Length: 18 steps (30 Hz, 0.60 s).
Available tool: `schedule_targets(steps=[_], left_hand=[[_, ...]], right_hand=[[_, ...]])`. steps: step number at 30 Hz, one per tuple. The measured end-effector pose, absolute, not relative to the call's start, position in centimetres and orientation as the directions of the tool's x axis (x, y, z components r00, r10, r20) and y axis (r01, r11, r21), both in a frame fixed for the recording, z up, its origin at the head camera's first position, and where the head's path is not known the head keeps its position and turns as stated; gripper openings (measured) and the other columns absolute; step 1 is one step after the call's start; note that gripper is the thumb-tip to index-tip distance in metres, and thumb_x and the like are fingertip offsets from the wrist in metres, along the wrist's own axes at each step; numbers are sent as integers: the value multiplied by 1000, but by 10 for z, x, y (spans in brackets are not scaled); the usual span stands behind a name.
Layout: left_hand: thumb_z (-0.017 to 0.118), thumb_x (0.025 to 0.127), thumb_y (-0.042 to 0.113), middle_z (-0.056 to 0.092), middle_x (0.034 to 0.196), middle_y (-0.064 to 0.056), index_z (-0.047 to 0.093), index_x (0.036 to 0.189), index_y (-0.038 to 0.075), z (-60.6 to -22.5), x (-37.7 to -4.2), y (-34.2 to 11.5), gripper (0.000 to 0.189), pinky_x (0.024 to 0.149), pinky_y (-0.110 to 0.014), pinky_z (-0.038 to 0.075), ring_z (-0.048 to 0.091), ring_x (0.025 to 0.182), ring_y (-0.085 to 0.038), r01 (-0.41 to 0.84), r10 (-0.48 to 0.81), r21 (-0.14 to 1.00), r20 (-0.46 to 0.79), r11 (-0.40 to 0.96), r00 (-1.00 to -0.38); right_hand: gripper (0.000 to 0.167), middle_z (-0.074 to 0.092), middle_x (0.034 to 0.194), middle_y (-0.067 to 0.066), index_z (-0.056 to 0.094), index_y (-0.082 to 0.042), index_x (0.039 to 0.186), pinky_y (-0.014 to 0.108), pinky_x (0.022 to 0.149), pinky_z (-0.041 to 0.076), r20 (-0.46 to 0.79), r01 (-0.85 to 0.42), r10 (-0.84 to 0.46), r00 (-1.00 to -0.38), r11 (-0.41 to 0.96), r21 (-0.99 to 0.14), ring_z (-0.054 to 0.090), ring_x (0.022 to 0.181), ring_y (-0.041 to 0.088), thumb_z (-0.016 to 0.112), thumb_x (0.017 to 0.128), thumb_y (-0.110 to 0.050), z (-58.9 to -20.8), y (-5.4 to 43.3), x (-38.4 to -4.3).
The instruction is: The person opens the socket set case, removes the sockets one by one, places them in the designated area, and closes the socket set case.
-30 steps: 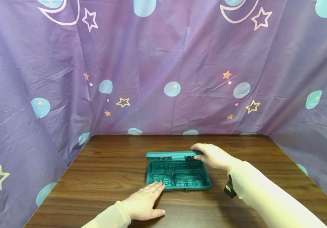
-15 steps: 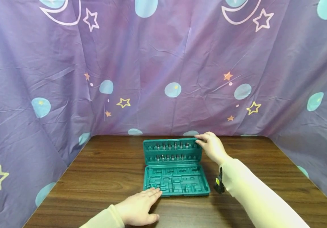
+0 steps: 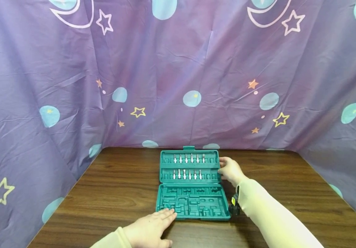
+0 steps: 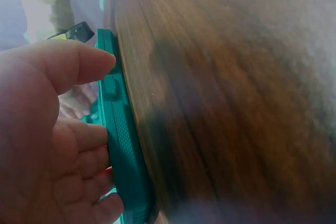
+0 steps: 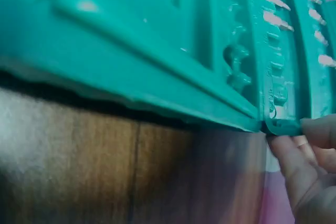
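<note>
A green plastic bit case [image 3: 202,217] lies unfolded on the table, its lid [image 3: 190,166] tipped far back. Two rows of silver screwdriver bits [image 3: 184,174] stand in the lid's slots. The base has moulded recesses with no tools seen in them. My right hand [image 3: 232,171] pinches the lid's right edge; the right wrist view shows the thumb on top and fingers [image 5: 294,166] beneath. My left hand [image 3: 150,229] rests its extended fingers on the base's front left corner. In the left wrist view its thumb [image 4: 89,64] lies near the case's front latch side [image 4: 123,140].
The brown wooden table [image 3: 119,193] extends on both sides of the case. Behind it and at both sides hangs a purple curtain [image 3: 165,69] with moons and stars. A black device [image 3: 235,205] is strapped at the right wrist.
The lid has swung from nearly upright, facing down, to tipped back, bringing the bits into sight. My right hand has moved down along its right edge. The left hand stays at the front corner.
</note>
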<state>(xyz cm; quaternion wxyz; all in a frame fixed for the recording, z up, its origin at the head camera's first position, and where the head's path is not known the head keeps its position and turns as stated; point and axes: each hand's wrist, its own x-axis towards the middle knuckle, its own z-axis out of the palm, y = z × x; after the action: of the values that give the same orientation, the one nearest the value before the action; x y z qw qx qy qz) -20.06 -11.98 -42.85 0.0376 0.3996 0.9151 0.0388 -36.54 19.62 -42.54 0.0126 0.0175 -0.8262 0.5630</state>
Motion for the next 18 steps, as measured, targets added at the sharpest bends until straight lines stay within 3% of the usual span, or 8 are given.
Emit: schedule_targets(steps=[4,18], left_hand=[[61,88,45,45,146,-12,46,142,4,-428,-200,-122,70,109,-34,35,41,135,-25,732,738,105,-41,673,-673],[63,86,41,48,143,-12,49,139,3,-425,-199,-128,67,108,-33,36,43,134,-24,764,770,103,-38,637,-637]], right_hand=[[70,51,127,35,36,15,138,36,61,56,-41,23,-51,-998,323,-946,63,80,20,45,69,22,-430,196,-366],[62,64,101,24,39,23,130,32,62,56,-138,95,-89,-986,377,-921,61,72,16,48,69,19,-435,197,-367]])
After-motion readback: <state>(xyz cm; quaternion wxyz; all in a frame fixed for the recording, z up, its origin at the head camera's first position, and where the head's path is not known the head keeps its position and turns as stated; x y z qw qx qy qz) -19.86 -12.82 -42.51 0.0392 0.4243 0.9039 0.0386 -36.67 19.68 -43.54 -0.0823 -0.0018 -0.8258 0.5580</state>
